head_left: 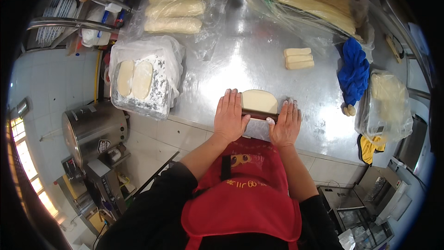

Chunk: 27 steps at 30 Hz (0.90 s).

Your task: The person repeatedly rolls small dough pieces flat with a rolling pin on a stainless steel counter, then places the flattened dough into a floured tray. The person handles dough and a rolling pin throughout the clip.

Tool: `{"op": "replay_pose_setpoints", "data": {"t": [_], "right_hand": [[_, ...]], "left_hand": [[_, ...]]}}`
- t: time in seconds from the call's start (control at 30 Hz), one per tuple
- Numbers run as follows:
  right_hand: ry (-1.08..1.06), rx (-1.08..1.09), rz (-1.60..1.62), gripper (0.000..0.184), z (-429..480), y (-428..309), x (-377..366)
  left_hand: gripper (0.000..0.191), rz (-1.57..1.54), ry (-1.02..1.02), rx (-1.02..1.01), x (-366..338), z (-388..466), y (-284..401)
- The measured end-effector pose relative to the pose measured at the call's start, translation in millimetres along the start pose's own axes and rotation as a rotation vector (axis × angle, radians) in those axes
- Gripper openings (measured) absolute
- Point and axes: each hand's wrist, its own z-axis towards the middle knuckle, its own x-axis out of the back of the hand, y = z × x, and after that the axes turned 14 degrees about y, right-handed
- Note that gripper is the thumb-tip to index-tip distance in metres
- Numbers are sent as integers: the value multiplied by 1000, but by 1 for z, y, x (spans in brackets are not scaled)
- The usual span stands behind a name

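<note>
A dark rolling pin (260, 115) lies across the near edge of a flat, pale dough sheet (259, 100) on the metal table (222, 66). My left hand (229, 116) lies over the pin's left end, fingers stretched forward and thumb towards the middle. Over the right end rests my right hand (286, 123), its thumb also turned inward, with white flour on the fingertips. The palms hide both ends of the pin. Beyond my right hand lie three short dough strips (299, 58), side by side and touching.
At left, a floured tray (140, 107) partly covered by plastic holds two dough ovals (142, 80). Several dough logs (173, 24) lie under film behind it. Stacked dough sheets (315, 0), a blue cloth (353, 66), a bagged scale (385, 107) and a yellow cloth (371, 149) line the right.
</note>
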Motion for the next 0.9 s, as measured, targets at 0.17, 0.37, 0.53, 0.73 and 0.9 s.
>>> {"op": "replay_pose_setpoints", "data": {"t": [0.17,0.37,0.53,0.73,0.9], "right_hand": [[56,27,38,81,-25,1,2],[44,43,46,79,-44,1,3],[8,40,104,69,-62,10,6],[-15,37,132,64,-35,-8,12],[-19,21,-74,72,82,-37,-1]], "left_hand": [[82,-18,60,-45,10,-11,6],[85,-58,48,-58,31,-20,17],[85,-68,-47,-68,37,-35,14],[89,-19,96,12,22,-35,-18],[85,195,81,170,13,69,-29]]}}
